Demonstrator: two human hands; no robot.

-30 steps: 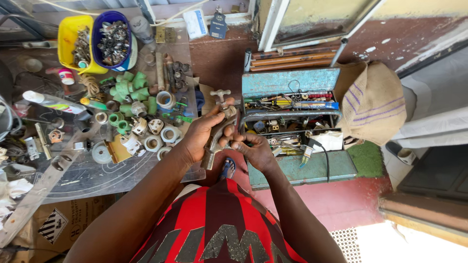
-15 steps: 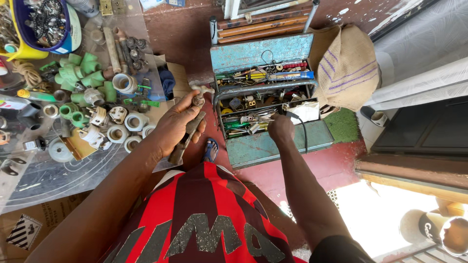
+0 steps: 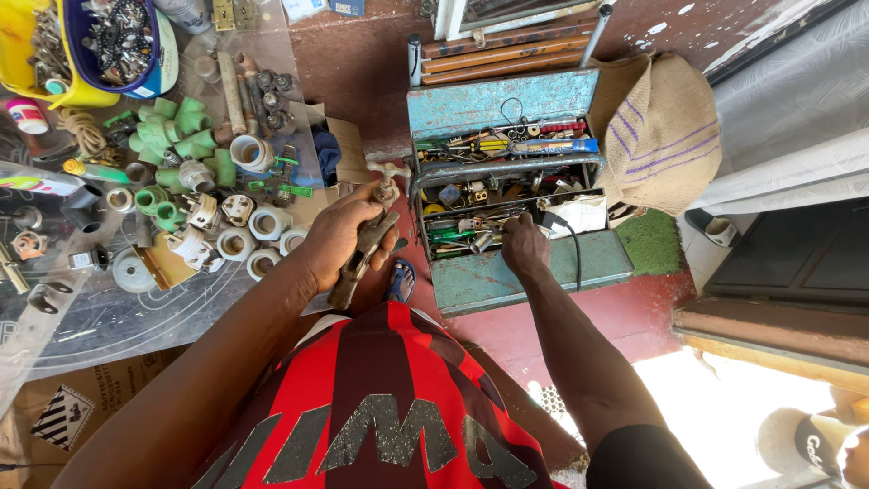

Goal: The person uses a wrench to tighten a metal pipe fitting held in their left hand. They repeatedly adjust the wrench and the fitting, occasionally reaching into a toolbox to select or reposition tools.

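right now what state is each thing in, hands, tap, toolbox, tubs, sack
left hand: closed around the tap
tap: held tilted, handle end toward the toolbox
right hand: reaching into the toolbox, grip hidden
toolbox: open, trays full of tools
yellow tub: open, holds metal bits
blue tub: open, full of metal parts
sack: slumped beside the toolbox

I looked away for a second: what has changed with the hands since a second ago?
The right hand let go of the tap and moved right into the open blue toolbox, reaching among the tools. The left hand still holds the tap above the floor. The pipe fittings on the left lie as before.
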